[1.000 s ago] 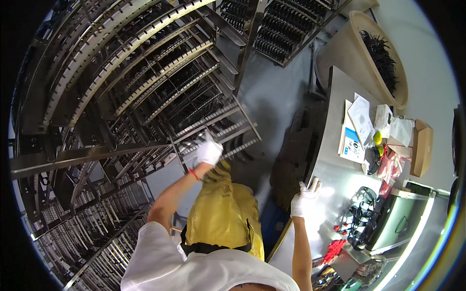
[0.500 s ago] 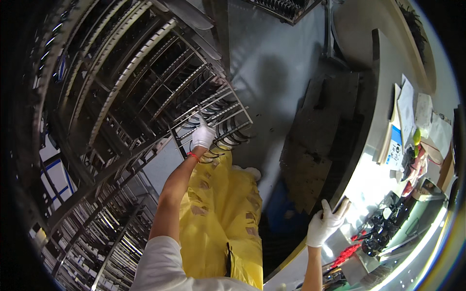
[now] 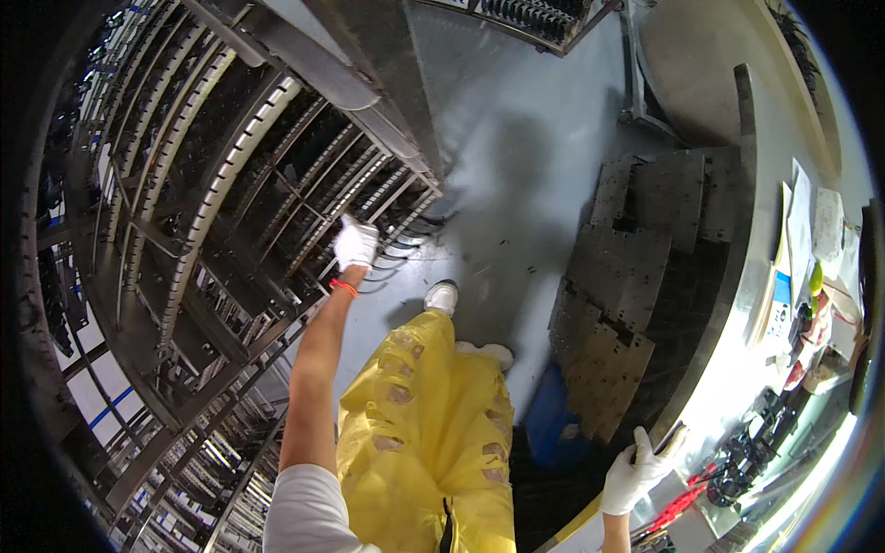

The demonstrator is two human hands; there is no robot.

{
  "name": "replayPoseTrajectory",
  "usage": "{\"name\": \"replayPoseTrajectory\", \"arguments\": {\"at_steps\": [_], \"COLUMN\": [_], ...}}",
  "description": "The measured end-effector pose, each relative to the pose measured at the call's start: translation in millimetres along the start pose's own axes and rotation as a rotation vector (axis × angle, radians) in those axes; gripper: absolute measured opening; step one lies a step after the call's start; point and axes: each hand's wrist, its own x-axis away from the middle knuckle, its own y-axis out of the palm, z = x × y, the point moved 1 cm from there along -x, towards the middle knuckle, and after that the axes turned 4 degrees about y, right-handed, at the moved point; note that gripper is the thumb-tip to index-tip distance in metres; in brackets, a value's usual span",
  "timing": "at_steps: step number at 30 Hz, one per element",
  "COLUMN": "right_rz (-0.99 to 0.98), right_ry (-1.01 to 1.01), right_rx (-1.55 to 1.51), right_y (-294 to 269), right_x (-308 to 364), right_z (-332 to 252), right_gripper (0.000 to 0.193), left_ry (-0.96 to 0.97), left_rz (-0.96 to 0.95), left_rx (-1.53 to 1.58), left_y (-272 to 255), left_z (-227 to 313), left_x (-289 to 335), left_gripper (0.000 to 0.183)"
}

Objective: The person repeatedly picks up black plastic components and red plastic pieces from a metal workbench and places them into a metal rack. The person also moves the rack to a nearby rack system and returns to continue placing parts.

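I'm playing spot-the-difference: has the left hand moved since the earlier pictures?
Yes. The left hand has moved left, farther from the bench; the gap between them is wider.

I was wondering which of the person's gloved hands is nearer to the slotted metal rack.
Left: the left hand is right at the lower end of the metal rack, while the right hand is away across the floor, at the workbench.

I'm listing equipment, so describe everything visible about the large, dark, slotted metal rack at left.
The large, dark, slotted metal rack occupies the picture's left, with tiers of pale, notched rails appearing bowed. Thin, dark, curved strips project near its right edge. The white-gloved left hand is there; whether it grips is unclear.
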Motion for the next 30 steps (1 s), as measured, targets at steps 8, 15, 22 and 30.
{"name": "replayPoseTrajectory", "arguments": {"at_steps": [8, 15, 22, 30], "right_rz": [-0.033, -0.039, -0.044, 0.001], "right_ry": [0.020, 0.071, 0.060, 0.050], "right_rx": [-0.069, -0.124, -0.118, -0.114], "right_y": [12, 15, 12, -8], "right_x": [9, 15, 13, 3], "right_z": [20, 24, 22, -1], "right_gripper": [0.044, 0.039, 0.040, 0.034], "left_ry": [-0.133, -0.073, -0.240, 0.686], "left_rz": [-0.173, -0.136, 0.182, 0.369], "left_rx": [0.129, 0.063, 0.099, -0.265], "left_y": [-4, 5, 0, -129], "left_z": [79, 47, -3, 48], "left_x": [153, 104, -26, 35], "left_gripper": [0.079, 0.081, 0.059, 0.041]}}
